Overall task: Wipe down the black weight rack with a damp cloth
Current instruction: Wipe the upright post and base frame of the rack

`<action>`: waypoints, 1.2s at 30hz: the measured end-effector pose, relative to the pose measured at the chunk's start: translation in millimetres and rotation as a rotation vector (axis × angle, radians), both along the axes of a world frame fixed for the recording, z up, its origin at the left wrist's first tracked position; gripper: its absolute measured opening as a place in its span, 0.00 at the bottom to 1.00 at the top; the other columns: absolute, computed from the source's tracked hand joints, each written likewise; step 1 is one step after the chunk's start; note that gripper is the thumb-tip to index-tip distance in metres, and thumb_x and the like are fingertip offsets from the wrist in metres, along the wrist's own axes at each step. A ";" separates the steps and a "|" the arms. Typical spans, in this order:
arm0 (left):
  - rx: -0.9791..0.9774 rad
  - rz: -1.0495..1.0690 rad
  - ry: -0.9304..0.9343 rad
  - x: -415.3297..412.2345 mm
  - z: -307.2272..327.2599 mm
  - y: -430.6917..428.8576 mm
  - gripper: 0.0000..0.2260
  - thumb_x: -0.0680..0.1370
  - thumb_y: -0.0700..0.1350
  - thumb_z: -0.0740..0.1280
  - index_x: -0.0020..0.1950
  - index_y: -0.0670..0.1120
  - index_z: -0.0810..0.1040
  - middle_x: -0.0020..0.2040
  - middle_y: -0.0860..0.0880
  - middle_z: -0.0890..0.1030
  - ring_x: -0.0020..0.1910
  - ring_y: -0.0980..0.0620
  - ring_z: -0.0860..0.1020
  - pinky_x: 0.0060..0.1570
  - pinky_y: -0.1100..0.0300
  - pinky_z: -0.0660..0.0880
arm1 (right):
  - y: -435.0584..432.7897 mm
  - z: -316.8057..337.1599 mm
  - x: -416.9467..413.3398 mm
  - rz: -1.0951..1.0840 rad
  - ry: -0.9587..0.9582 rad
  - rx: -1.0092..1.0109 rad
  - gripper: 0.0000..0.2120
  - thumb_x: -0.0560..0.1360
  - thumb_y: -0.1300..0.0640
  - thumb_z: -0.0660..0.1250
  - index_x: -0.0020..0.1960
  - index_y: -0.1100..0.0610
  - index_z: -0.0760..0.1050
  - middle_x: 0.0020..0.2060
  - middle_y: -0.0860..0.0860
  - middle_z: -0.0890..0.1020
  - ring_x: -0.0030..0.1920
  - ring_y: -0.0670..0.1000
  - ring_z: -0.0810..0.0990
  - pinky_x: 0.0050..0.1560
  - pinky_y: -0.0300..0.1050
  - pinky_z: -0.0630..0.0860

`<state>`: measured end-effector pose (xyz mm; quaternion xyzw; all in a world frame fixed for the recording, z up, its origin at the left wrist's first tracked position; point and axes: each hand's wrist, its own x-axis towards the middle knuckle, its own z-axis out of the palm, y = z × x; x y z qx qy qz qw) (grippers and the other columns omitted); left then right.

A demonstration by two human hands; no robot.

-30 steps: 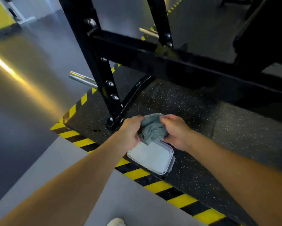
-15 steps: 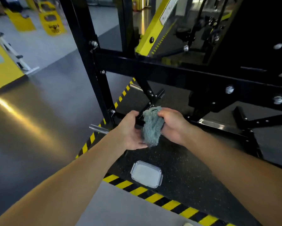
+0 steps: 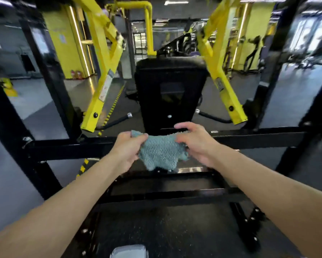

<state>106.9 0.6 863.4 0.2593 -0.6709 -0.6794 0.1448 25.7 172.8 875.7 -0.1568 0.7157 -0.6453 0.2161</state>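
A grey-blue textured cloth point(image 3: 161, 152) hangs spread between my two hands, just in front of the black weight rack's horizontal crossbar point(image 3: 63, 148). My left hand point(image 3: 127, 148) grips the cloth's left corner. My right hand point(image 3: 195, 144) holds its right edge with the lower fingers, while the upper fingers are raised above it. The rack's black uprights point(image 3: 5, 116) stand at the left and right, and a lower black bar point(image 3: 156, 197) runs under my forearms.
A black padded machine part point(image 3: 170, 94) stands behind the crossbar between two yellow arms point(image 3: 102, 75). A clear plastic container point(image 3: 129, 251) lies on the speckled black mat at the bottom edge. Grey gym floor stretches to both sides.
The view has lifted from the floor to the rack's crossbar. My hands rose with the cloth, and the bunched cloth has been pulled open between them.
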 end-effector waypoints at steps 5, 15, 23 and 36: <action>-0.339 -0.167 -0.039 -70.0 35.2 94.2 0.26 0.69 0.52 0.79 0.58 0.36 0.78 0.52 0.39 0.84 0.49 0.45 0.84 0.52 0.43 0.81 | 151.5 24.0 -57.4 -0.256 0.433 0.343 0.03 0.76 0.60 0.71 0.47 0.59 0.80 0.34 0.51 0.75 0.33 0.48 0.72 0.32 0.37 0.68; -0.973 -0.485 -0.043 -203.4 87.5 371.1 0.14 0.76 0.50 0.73 0.39 0.39 0.80 0.31 0.49 0.72 0.28 0.53 0.68 0.28 0.61 0.61 | 454.6 76.9 -158.2 -0.353 0.605 0.694 0.15 0.81 0.47 0.61 0.41 0.56 0.70 0.42 0.53 0.76 0.44 0.54 0.75 0.38 0.46 0.71; -0.088 -0.550 0.066 -329.8 133.0 552.2 0.08 0.82 0.45 0.62 0.47 0.44 0.79 0.39 0.45 0.84 0.38 0.46 0.82 0.42 0.52 0.80 | 539.1 121.6 -260.0 -0.524 0.232 -0.087 0.05 0.79 0.59 0.66 0.46 0.59 0.72 0.39 0.55 0.76 0.36 0.50 0.75 0.30 0.38 0.74; 0.067 -0.503 0.243 -528.6 214.6 652.8 0.09 0.83 0.36 0.57 0.47 0.41 0.76 0.39 0.44 0.80 0.27 0.51 0.80 0.31 0.56 0.78 | 599.1 175.9 -470.4 -0.432 1.106 0.464 0.15 0.78 0.60 0.66 0.64 0.53 0.77 0.57 0.55 0.80 0.56 0.54 0.77 0.60 0.47 0.73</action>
